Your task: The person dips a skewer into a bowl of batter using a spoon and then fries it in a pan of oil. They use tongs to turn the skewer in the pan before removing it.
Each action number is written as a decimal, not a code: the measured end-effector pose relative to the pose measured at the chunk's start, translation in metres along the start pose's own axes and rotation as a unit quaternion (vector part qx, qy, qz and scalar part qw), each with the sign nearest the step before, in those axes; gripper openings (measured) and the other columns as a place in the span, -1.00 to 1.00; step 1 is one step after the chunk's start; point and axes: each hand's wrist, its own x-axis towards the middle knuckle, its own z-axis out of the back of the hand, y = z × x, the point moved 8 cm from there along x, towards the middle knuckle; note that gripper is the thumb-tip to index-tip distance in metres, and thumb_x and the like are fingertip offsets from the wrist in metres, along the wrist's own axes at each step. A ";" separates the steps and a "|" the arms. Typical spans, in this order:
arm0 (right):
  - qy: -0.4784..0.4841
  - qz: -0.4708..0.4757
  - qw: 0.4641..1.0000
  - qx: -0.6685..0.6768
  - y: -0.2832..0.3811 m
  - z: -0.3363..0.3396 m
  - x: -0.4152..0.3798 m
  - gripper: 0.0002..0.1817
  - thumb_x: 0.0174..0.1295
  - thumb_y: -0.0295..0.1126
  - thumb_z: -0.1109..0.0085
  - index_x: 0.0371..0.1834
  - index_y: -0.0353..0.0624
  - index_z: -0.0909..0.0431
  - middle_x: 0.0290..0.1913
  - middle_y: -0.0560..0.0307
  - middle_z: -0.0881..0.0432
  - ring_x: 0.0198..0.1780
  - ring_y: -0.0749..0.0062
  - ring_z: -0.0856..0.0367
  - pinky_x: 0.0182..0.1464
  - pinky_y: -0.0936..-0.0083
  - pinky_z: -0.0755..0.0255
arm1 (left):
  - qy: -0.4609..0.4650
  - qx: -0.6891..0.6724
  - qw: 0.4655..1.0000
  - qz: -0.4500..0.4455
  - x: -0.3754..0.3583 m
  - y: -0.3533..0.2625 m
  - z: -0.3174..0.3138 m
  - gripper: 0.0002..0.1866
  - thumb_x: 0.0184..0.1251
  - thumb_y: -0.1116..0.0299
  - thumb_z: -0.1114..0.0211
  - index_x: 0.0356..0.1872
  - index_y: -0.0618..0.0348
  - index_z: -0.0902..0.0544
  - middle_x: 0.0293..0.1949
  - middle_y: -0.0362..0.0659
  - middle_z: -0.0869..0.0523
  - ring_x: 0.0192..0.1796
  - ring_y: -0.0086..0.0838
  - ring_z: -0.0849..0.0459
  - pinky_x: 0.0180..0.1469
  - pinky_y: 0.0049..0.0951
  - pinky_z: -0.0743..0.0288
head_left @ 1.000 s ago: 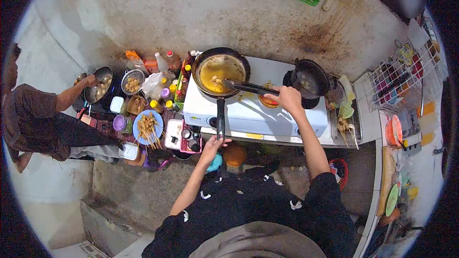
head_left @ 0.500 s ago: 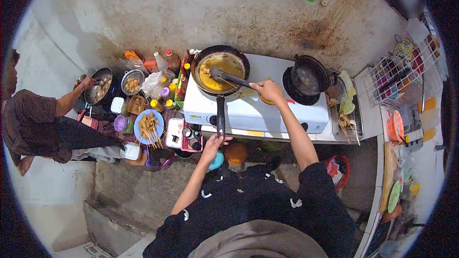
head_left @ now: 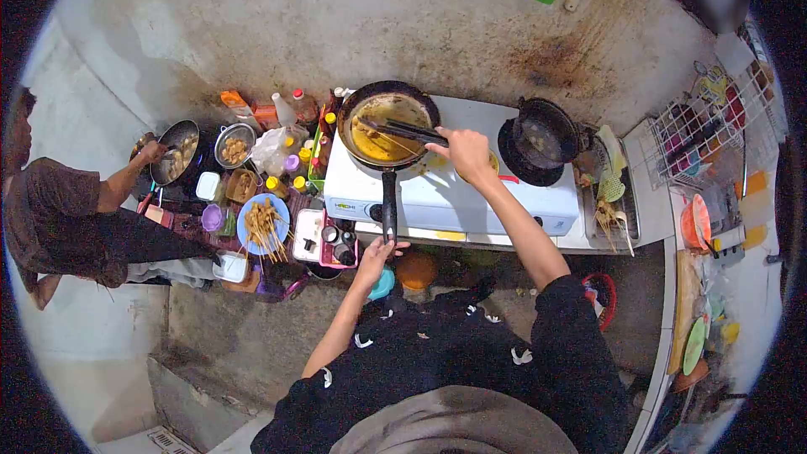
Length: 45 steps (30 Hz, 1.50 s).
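Observation:
My left hand (head_left: 376,257) is closed around the end of the handle of a dark frying pan (head_left: 389,193). The pan rests on the left burner of a white gas stove (head_left: 450,204). Inside it lies a yellow-brown oily liquid (head_left: 382,147) with some food and what looks like a thin skewer. My right hand (head_left: 467,153) grips a black spatula (head_left: 412,130), its head over the pan, seen nearly edge-on. Whether the spatula touches the food cannot be made out. A small yellow-rimmed dish on the stove is partly hidden behind my right hand.
A dark wok (head_left: 542,133) sits on the right burner. To the left stand a blue plate of skewers (head_left: 264,224), a metal bowl of food (head_left: 234,146) and several bottles. A co-worker (head_left: 63,193) tends another pan (head_left: 176,153). Skewers (head_left: 609,217) lie in a tray at right.
My right hand has moved slightly up and left, and the spatula has turned from showing its flat head to nearly edge-on. My left hand stays on the pan handle.

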 end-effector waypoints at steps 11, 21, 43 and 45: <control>-0.007 0.004 1.000 -0.002 -0.006 -0.013 0.015 -0.54 -0.15 0.11 -0.08 -0.28 0.05 -0.56 -0.60 0.01 -0.54 -0.52 0.21 -0.55 -0.50 0.37 -0.41 | -0.005 -0.003 1.000 -0.003 0.001 -0.001 0.001 -0.74 0.26 0.24 0.05 -0.18 0.23 -0.36 -0.21 -0.06 -0.58 -0.27 -0.53 -0.47 -0.09 -0.51 -0.29; 0.022 -0.060 0.997 0.045 -0.016 -0.007 0.014 -0.49 -0.15 0.16 -0.05 -0.32 -0.02 -0.59 -0.57 -0.04 -0.55 -0.48 0.16 -0.56 -0.43 0.33 -0.42 | -0.003 0.002 1.000 -0.006 0.002 0.002 0.003 -0.74 0.26 0.25 0.04 -0.18 0.24 -0.36 -0.21 -0.06 -0.58 -0.27 -0.53 -0.47 -0.08 -0.51 -0.28; 0.004 0.008 1.000 -0.011 -0.009 -0.022 -0.001 -0.47 -0.16 0.19 -0.04 -0.22 0.07 -0.54 -0.59 0.04 -0.56 -0.49 0.24 -0.56 -0.49 0.40 -0.42 | 0.006 -0.011 1.000 0.002 0.003 -0.001 0.001 -0.76 0.25 0.27 0.04 -0.18 0.22 -0.35 -0.21 -0.07 -0.58 -0.26 -0.54 -0.46 -0.08 -0.54 -0.28; 0.030 -0.011 0.999 -0.002 -0.012 -0.022 0.005 -0.47 -0.16 0.19 -0.03 -0.24 0.07 -0.55 -0.57 0.03 -0.56 -0.46 0.23 -0.56 -0.47 0.38 -0.42 | 0.005 -0.004 1.000 0.001 0.001 -0.003 0.000 -0.74 0.25 0.26 0.04 -0.17 0.23 -0.35 -0.21 -0.07 -0.58 -0.26 -0.54 -0.46 -0.07 -0.53 -0.27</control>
